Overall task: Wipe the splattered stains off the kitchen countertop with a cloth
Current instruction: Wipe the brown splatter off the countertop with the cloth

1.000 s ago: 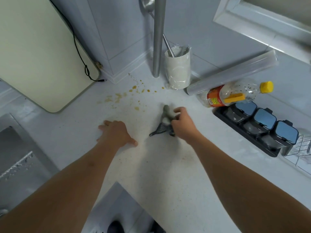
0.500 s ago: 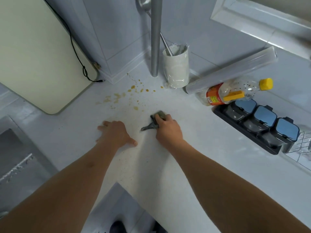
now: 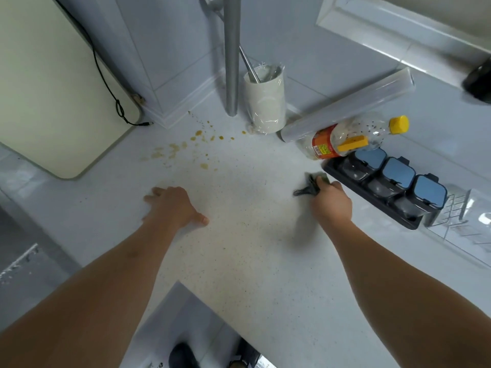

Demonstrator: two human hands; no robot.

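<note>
right hand [image 3: 331,205] clenched on dark cloth [image 3: 309,188], pressed to worktop [image 3: 239,261] near its right side, just beside black condiment tray [image 3: 345,176]. left hand [image 3: 174,208] spread flat on worktop. yellow-brown stains [image 3: 186,147] toward back corner, well apart from cloth.

countertop [image 3: 239,261]: looking smooth, speckled stone
pole [image 3: 231,62]: shining dull metal
bottle [image 3: 353,139]: showing clear plastic
cloth [image 3: 309,188]: lying soft, dark

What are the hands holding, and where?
The right hand grips a bunched dark cloth by its right end. The left hand holds nothing, resting flat on the countertop.
</note>
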